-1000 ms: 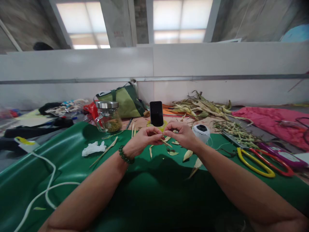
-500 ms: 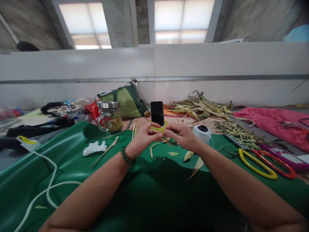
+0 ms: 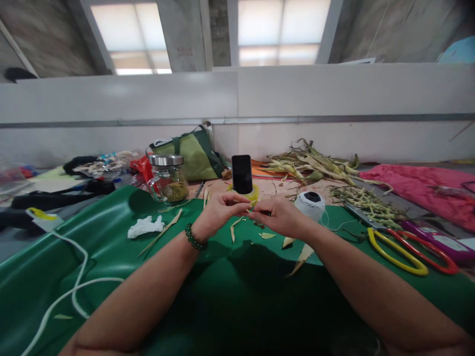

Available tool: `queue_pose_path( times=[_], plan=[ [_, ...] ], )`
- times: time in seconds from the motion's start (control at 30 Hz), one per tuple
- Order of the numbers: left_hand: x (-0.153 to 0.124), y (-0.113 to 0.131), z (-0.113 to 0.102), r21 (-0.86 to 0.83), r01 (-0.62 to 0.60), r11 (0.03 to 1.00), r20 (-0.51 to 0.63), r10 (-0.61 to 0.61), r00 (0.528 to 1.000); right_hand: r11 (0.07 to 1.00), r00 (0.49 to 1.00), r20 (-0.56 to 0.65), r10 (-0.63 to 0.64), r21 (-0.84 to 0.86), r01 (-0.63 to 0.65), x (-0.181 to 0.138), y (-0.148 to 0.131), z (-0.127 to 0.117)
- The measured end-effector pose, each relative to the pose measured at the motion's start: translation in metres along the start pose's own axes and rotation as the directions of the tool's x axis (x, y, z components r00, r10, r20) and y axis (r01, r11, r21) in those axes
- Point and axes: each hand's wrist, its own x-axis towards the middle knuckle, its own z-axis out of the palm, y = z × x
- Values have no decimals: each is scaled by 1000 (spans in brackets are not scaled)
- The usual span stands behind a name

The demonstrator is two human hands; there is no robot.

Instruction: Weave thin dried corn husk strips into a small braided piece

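My left hand (image 3: 221, 211), with a green bead bracelet (image 3: 195, 237) at the wrist, is closed in a pinch on a thin pale yellowish husk strip (image 3: 253, 203). My right hand (image 3: 279, 215) meets it at the fingertips, its fingers also pinched on the strip; much of the strip is hidden by the fingers. Just beyond the hands a black phone (image 3: 242, 174) stands upright in a yellow tape roll (image 3: 254, 194). Under and beside the hands, pale husk scraps (image 3: 266, 236) lie on the green mat (image 3: 222, 287).
Right of my hands stand a white thread spool (image 3: 310, 205) and large scissors (image 3: 399, 254) with yellow and red handles. Dried husks (image 3: 311, 165) are heaped behind. A lidded glass jar (image 3: 168, 180), crumpled white tissue (image 3: 145, 227) and white cable (image 3: 79, 279) are at left.
My hands have drawn closer together at the fingertips, and my right fingers have curled in more. The tape roll behind shows more clearly between hands and phone.
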Motion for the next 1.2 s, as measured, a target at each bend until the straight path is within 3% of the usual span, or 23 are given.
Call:
queue_pose_path(
  times=[0.27, 0.47, 0.7, 0.9, 1.1, 1.2],
  plan=[
    [-1, 9, -7, 9, 99, 995, -20, -99, 995, 996, 996, 33, -84, 15, 83, 0, -1, -1],
    [0, 8, -7, 15, 50, 999, 82, -51, 995, 979, 998, 35, 61, 194, -66, 4, 4, -3],
    [-2, 4, -5, 16, -63, 998, 118, 60, 991, 869, 988, 72, 136, 471, -154, 5, 7, 0],
    [-2, 1, -5, 77, -100, 992, 114, 91, 989, 976, 983, -133, 125, 195, -98, 4, 4, 12],
    [-5, -1, 2, 129, -146, 981, 82, 137, 987, 994, 953, -284, 105, 51, -94, 3, 2, 21],
    [-7, -3, 6, 129, -174, 976, 91, 163, 982, 995, 956, -291, 36, -77, -60, 1, 3, 20]
  ],
)
